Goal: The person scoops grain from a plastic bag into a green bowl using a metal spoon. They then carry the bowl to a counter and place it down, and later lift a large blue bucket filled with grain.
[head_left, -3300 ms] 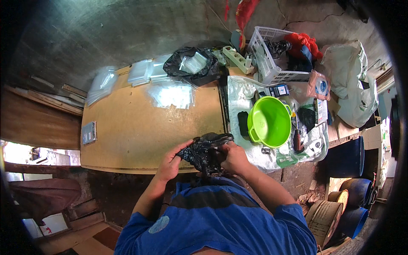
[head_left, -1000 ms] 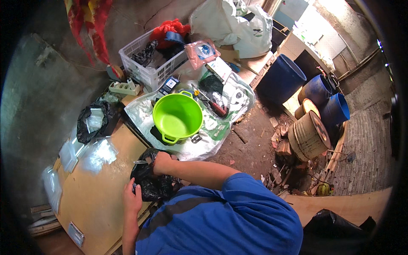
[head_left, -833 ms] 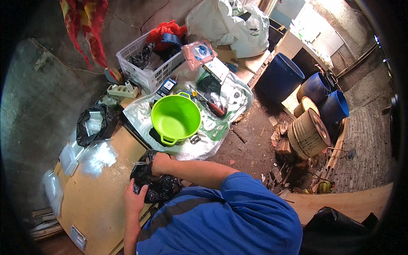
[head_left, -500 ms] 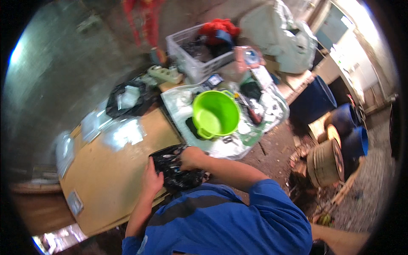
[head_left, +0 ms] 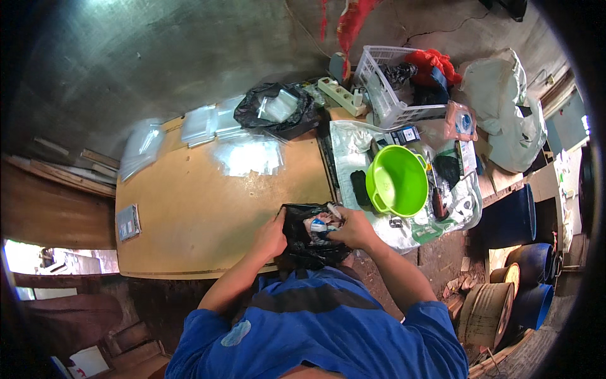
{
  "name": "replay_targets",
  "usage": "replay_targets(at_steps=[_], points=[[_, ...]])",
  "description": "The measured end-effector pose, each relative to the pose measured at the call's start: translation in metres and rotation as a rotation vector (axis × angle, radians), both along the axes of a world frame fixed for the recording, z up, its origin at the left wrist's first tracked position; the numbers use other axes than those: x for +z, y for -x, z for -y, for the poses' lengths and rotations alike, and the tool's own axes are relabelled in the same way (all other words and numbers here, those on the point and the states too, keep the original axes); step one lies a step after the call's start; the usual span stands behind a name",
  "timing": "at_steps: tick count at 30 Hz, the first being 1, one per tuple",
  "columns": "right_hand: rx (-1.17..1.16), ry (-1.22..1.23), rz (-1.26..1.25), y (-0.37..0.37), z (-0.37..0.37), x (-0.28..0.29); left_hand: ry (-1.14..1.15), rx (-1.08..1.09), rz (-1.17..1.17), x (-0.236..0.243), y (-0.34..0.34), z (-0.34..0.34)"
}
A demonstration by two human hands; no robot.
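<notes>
Left grip (head_left: 271, 238) pinches an open black plastic bag (head_left: 302, 251); right grip (head_left: 355, 228), opposite it, clasps a crumpled white-and-blue packet (head_left: 319, 225).

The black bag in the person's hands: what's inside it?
Inside the bag, crumpled pale pink, white and blue material shows, too jumbled to identify. The right hand covers part of it; anything deeper is hidden by that material and the bag's sides.

Left of the black plastic bag (head_left: 300, 249) there is room to cross the tabletop (head_left: 202, 215); clear plastic sleeves (head_left: 249, 155) block its back, and rightward stands a green two-handled basin (head_left: 404, 180).
</notes>
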State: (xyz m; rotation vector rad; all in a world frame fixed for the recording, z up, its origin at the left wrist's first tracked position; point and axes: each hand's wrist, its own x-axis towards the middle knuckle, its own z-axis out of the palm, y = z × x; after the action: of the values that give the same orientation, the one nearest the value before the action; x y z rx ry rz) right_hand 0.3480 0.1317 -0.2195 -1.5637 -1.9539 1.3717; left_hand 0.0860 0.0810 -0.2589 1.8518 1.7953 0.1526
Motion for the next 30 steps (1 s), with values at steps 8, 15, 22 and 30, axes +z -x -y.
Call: replay_targets(at_steps=[8,15,22,30], points=[[-0.241,0.187,-0.461,0.002,-0.016,0.0,0.097,-0.059,0.044,-0.016,0.012,0.01],[-0.282,0.256,-0.668,0.011,-0.014,0.026,-0.328,0.068,0.263,-0.011,0.028,0.009],[-0.088,0.217,-0.71,0.033,-0.002,0.056,0.106,0.021,1.306,0.061,-0.005,0.004],[-0.052,-0.255,-0.476,0.045,0.028,0.085,-0.165,0.091,1.113,0.077,-0.019,0.022]])
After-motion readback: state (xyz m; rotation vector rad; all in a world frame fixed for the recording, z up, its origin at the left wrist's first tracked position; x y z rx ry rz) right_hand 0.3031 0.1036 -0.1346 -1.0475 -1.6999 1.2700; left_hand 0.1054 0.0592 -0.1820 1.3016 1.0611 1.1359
